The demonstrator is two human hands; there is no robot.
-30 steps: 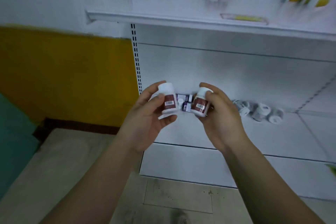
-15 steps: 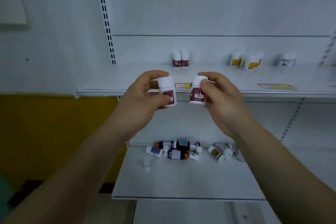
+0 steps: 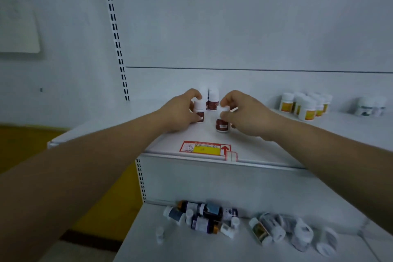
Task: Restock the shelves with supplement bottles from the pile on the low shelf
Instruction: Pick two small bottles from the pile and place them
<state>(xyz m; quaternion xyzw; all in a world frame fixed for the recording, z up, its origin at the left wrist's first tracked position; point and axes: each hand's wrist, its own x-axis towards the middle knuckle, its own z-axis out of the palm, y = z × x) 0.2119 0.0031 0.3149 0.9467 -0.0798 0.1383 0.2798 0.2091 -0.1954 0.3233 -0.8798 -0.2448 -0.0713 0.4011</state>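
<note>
Left hand [image 3: 178,112] curled round a white bottle with a dark red label [image 3: 199,111], held upright on the upper shelf [image 3: 110,132]. Just behind it, two matching bottles [image 3: 212,100] standing near the back wall. Right hand [image 3: 246,116] pinching the cap of a second red-label bottle [image 3: 222,122], upright on the same shelf, a little apart from the first. Red and yellow price tag [image 3: 205,148] at the shelf's front edge. Further right, yellow-label bottles [image 3: 304,105] clustered, then blurred pale ones [image 3: 371,106]. Below, the pile of mixed bottles [image 3: 244,224] lying on the low shelf [image 3: 148,249]
</note>
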